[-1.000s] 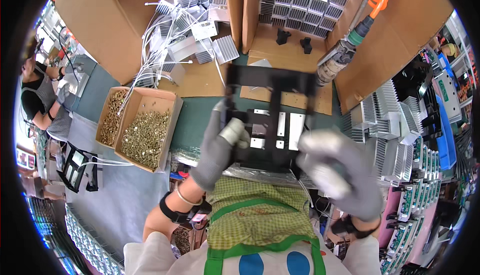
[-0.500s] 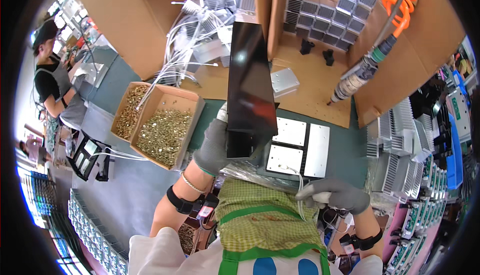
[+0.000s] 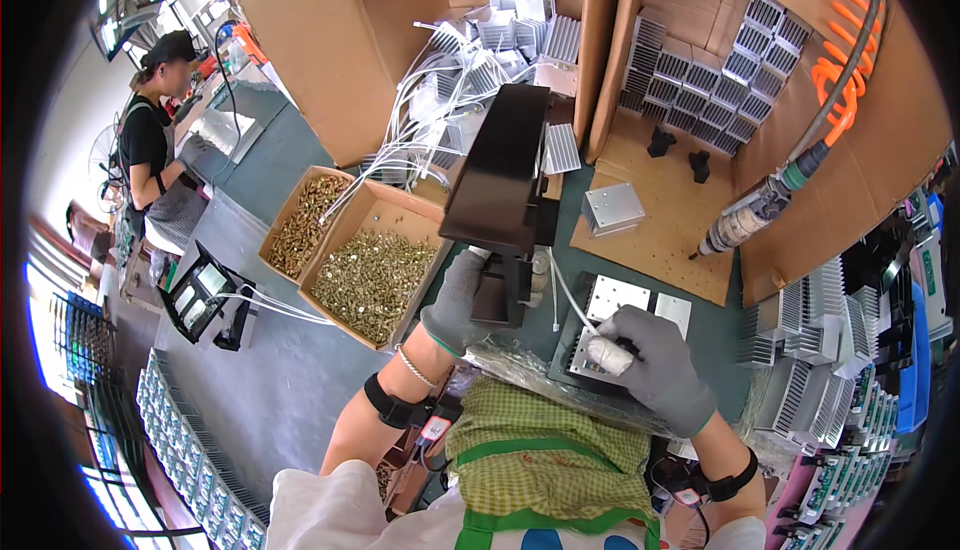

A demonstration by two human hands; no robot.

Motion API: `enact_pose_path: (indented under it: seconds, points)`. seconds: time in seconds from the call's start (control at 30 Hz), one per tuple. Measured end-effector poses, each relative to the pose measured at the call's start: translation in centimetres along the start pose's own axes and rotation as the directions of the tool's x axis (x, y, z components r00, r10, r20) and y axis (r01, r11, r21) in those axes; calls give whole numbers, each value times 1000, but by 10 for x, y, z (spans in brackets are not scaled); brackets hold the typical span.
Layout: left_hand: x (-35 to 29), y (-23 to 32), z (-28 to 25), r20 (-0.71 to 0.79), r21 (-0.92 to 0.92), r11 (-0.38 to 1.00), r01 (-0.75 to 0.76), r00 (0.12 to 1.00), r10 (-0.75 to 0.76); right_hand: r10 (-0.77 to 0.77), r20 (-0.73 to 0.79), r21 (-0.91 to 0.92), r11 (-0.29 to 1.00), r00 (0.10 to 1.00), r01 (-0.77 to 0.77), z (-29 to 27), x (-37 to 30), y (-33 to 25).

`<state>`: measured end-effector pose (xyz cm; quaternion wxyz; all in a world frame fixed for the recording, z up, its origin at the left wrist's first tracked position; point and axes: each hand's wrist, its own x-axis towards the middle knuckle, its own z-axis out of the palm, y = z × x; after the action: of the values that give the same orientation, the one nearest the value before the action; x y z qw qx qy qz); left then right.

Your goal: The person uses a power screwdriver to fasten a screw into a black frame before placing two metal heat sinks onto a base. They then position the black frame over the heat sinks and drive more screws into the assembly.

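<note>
the left hand (image 3: pixel 460 302) grips a black frame (image 3: pixel 497 170) above the dark green table (image 3: pixel 718 350). the right hand (image 3: pixel 658 365), fingers drawn together, pinches a white cable (image 3: pixel 569 298) over silver plates (image 3: pixel 615 296) just beneath it. print on the white-and-red tag (image 3: pixel 436 428) at the left wrist is too small to read. left of the left hand sits a cardboard tray (image 3: pixel 395 202) of brassy screws (image 3: pixel 365 285); well beyond, another person (image 3: pixel 148 155) stands.
</note>
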<state>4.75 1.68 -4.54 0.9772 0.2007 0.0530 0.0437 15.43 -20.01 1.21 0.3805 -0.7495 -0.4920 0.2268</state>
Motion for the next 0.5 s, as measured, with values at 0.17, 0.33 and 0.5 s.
enact_pose_path:
  seconds: [0.17, 0.33, 0.5]
  points:
    - [-1, 10, -1, 96, -275, 961, 19, 995, 8, -32, -300, 63, 997, 953, 54, 1, -4, -1]
    - [-2, 21, 0, 68, -446, 891, -77, 991, 119, -66, -331, 105, 989, 941, 107, 1, -23, 0]
    - [4, 19, -2, 36, -437, 898, -53, 996, 76, -121, -293, 37, 990, 948, 138, 1, -30, 6]
